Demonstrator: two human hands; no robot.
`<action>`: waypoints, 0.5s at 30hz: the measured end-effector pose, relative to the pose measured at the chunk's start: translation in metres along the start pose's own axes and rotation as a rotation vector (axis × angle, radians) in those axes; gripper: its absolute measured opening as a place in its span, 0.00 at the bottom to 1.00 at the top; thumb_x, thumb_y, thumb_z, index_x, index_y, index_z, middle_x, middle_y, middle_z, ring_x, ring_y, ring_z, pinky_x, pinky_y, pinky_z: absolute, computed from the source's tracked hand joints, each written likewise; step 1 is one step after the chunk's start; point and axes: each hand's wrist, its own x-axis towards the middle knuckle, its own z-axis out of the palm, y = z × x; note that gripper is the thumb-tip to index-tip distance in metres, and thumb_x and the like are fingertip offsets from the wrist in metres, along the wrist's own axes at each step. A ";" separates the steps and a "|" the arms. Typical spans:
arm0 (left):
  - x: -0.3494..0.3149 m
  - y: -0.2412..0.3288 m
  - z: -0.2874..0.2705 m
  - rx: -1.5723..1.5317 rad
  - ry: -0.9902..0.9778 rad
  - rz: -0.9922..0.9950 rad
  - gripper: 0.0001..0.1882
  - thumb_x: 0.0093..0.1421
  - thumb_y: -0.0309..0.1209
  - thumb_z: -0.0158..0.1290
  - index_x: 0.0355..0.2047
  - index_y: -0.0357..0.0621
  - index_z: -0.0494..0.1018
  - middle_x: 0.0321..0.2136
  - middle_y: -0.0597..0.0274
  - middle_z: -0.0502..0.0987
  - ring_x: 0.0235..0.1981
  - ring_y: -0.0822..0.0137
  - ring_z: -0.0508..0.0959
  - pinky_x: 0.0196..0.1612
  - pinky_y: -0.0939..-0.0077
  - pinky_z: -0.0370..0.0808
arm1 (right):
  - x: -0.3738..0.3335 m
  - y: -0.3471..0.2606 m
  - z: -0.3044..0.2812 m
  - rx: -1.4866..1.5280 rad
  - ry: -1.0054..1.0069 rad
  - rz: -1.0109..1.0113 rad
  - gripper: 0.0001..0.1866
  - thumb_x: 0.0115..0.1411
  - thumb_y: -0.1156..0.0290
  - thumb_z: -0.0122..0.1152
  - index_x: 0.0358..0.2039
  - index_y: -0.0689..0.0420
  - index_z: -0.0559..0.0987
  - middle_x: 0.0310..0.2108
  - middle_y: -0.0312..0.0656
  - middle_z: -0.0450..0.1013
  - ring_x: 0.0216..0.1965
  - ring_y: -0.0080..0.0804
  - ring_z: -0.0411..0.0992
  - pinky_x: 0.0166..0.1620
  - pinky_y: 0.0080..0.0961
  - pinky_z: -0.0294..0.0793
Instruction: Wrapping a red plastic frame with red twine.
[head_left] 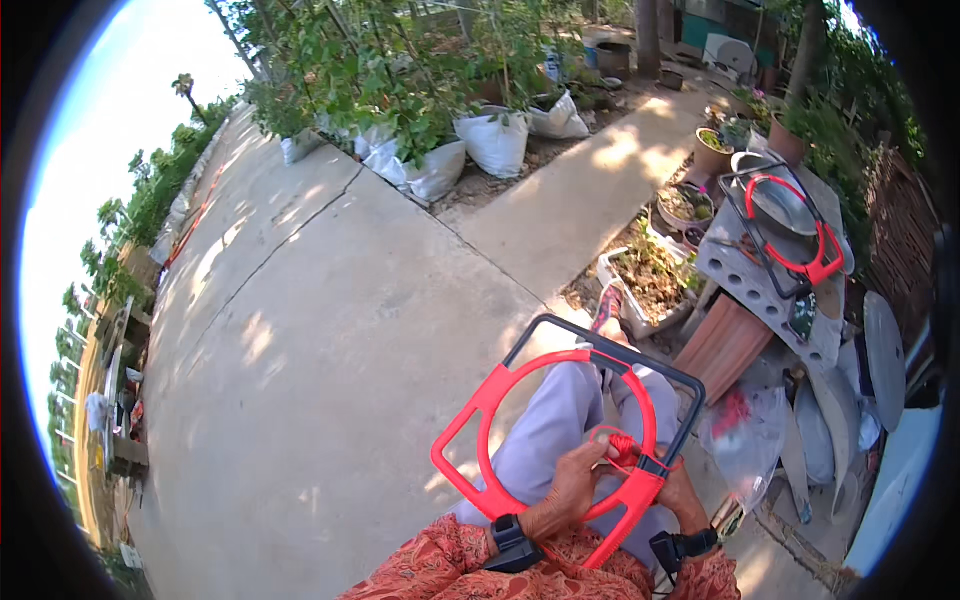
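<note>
A red plastic ring set in a squared red-and-black frame rests tilted over my lap. My left hand is closed at the ring's right side, its fingers pinching a thin red cord. A small bundle of red cord sits at the fingertips of my right hand, which is closed around it. The frame's right-hand bar crosses in front of my right hand and hides part of its fingers. A loop of the cord passes near the ring's right edge. Both wrists wear black bands.
To the right, a second red-and-black ring frame lies over a metal basin on a perforated slab. Below are terracotta-coloured blocks and a clear plastic bag. A white planter stands by my feet; white grow bags line the concrete.
</note>
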 end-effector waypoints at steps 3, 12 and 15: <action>0.005 -0.017 -0.017 -0.031 -0.038 0.088 0.12 0.66 0.35 0.47 0.33 0.39 0.74 0.37 0.59 0.76 0.38 0.67 0.75 0.45 0.71 0.72 | -0.014 0.001 -0.013 -0.492 0.035 -0.061 0.14 0.53 0.78 0.62 0.42 0.63 0.77 0.33 0.38 0.76 0.34 0.24 0.74 0.37 0.23 0.75; 0.007 -0.015 -0.004 -0.009 0.095 0.273 0.14 0.67 0.35 0.45 0.36 0.35 0.73 0.37 0.59 0.76 0.38 0.68 0.75 0.47 0.72 0.71 | -0.008 -0.025 -0.016 -0.684 0.587 -0.558 0.08 0.48 0.82 0.53 0.30 0.61 0.70 0.29 0.38 0.67 0.30 0.27 0.66 0.35 0.26 0.66; 0.011 -0.010 -0.005 0.037 0.108 0.272 0.15 0.68 0.36 0.43 0.36 0.35 0.73 0.36 0.59 0.76 0.38 0.68 0.75 0.46 0.72 0.71 | -0.015 -0.051 0.013 -1.164 0.617 -0.848 0.10 0.44 0.78 0.58 0.30 0.60 0.72 0.31 0.43 0.66 0.34 0.37 0.66 0.41 0.33 0.64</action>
